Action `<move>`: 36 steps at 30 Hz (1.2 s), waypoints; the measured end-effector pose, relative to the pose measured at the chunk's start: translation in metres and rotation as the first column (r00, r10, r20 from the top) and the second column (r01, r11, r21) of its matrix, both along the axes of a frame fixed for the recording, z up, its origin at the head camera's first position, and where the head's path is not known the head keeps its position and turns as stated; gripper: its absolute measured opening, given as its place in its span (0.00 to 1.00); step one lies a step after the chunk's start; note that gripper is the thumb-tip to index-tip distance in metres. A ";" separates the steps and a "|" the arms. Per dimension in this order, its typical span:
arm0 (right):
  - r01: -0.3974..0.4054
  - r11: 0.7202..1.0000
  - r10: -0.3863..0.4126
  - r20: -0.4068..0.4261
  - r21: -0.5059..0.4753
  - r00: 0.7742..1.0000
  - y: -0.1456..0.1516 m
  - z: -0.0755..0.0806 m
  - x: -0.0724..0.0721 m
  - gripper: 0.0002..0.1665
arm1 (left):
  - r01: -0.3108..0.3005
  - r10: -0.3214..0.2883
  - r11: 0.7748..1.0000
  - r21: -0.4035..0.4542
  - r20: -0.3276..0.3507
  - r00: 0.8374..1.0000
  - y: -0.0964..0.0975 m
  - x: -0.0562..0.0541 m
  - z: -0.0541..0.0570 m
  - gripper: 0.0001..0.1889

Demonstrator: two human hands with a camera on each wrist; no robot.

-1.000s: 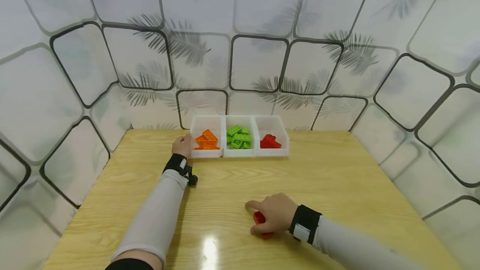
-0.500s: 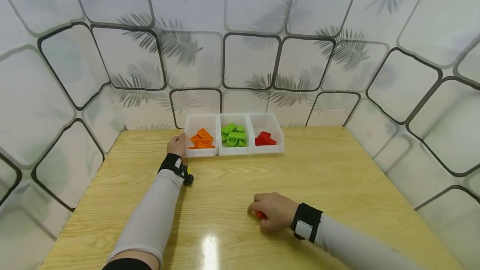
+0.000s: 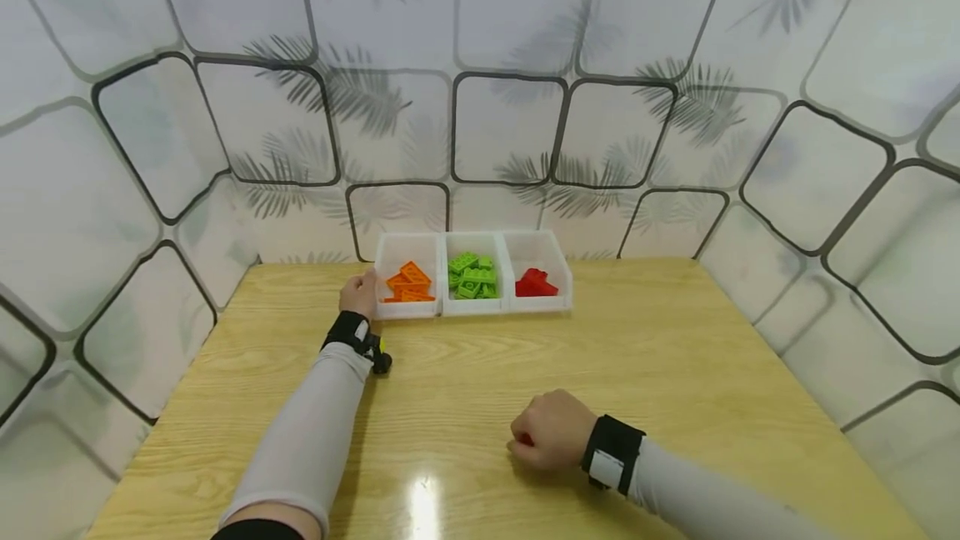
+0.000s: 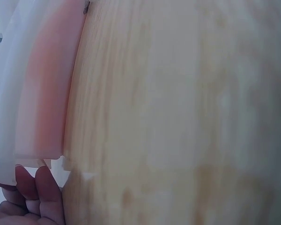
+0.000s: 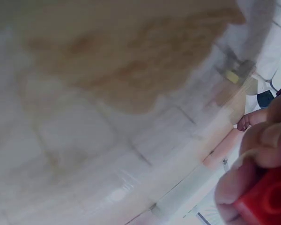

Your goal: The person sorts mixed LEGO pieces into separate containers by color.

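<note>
In the head view, my right hand (image 3: 557,430) is curled low over the table's near right part. It holds a red toy building brick (image 5: 267,199), whose round stud shows among the fingers in the right wrist view; most of the brick is hidden. At the back, my left hand (image 3: 358,294) grips the left end of a white three-compartment tray (image 3: 474,307), its fingers bent against the end wall in the left wrist view. Orange bricks (image 3: 411,283) lie in the left compartment, green bricks (image 3: 474,277) in the middle one and red pieces (image 3: 536,282) in the right one.
The light wooden table (image 3: 645,340) reaches back to a patterned curtain (image 3: 510,132), which also closes off both sides. The tray stands close to the curtain at the table's far edge. Both wrists wear black straps (image 3: 613,454).
My right hand's fingers have closed over the red brick, which showed beneath them before and is now hidden in the head view. My left hand stays at the tray's end.
</note>
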State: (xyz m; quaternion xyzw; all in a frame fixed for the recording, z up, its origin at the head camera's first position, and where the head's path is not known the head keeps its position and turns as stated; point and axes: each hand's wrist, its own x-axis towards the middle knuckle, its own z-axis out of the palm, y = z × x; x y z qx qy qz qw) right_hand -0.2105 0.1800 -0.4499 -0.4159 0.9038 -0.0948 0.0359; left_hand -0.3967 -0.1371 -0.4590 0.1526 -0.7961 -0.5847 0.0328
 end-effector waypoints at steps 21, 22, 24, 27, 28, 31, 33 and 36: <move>0.066 0.977 -0.109 -0.207 -0.203 0.972 0.022 0.001 -0.075 0.28 | -0.006 0.006 1.000 -0.030 0.001 1.000 -0.004 -0.009 -0.012 0.27; 0.067 0.974 -0.117 -0.232 -0.215 0.966 0.021 0.002 -0.083 0.28 | -0.014 0.014 0.999 -0.033 0.004 1.000 -0.005 -0.009 -0.012 0.27; 0.077 0.967 -0.148 -0.287 -0.243 0.947 0.018 0.004 -0.101 0.27 | -0.029 0.029 0.999 -0.034 0.003 1.000 -0.009 -0.007 -0.012 0.27; 0.154 0.943 -0.249 -0.319 -0.295 0.914 0.015 0.009 -0.135 0.24 | -0.052 0.052 0.998 -0.035 -0.010 0.999 -0.011 -0.003 -0.011 0.26; 0.198 0.929 -0.294 -0.299 -0.313 0.908 0.014 0.011 -0.146 0.23 | -0.055 0.054 0.998 -0.030 -0.013 0.998 -0.011 -0.001 -0.010 0.26; 0.364 0.859 -0.433 -0.133 -0.359 0.891 0.013 0.013 -0.180 0.20 | -0.048 0.047 0.998 -0.031 -0.013 0.999 -0.008 0.001 -0.009 0.26; 0.473 0.796 -0.508 0.008 -0.379 0.861 0.012 0.013 -0.199 0.20 | -0.041 0.041 0.999 -0.027 -0.012 0.999 -0.005 0.000 -0.009 0.27; 0.581 0.711 -0.582 0.133 -0.397 0.802 0.010 0.006 -0.225 0.24 | -0.036 0.036 0.999 -0.025 -0.014 0.999 -0.001 -0.003 -0.008 0.28</move>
